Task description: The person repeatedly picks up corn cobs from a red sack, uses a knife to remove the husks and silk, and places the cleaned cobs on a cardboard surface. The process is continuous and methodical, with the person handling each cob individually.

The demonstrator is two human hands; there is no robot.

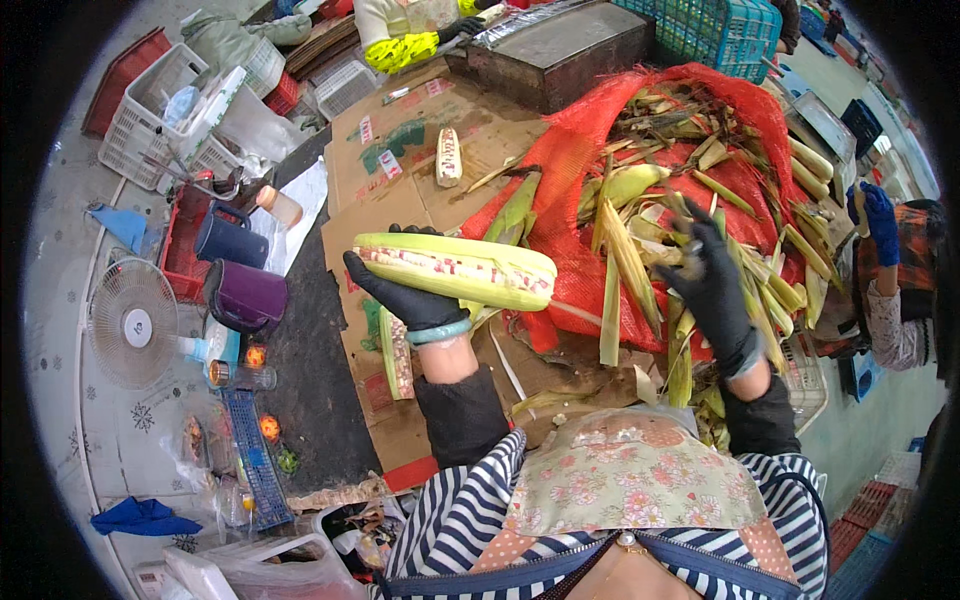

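My left hand (412,296), in a black glove, grips an ear of corn (450,268). Part of its green husk is stripped, baring a lengthwise band of red and white kernels. My right hand (709,281), also gloved in black, is blurred over loose corn husks (630,247) on a red mesh bag (555,180). Whether its fingers hold a husk is unclear. Another corn ear (396,352) with some husk lies on the cardboard (416,202), just below my left wrist. Farther off lies a shorter corn ear (448,157) with its kernels exposed.
A dark metal box (562,56) and a teal plastic crate (712,37) stand behind the bag. On the left are a purple container (246,295), a dark blue jug (231,234) and a fan (135,326). Co-workers' gloved hands show at the top and the right.
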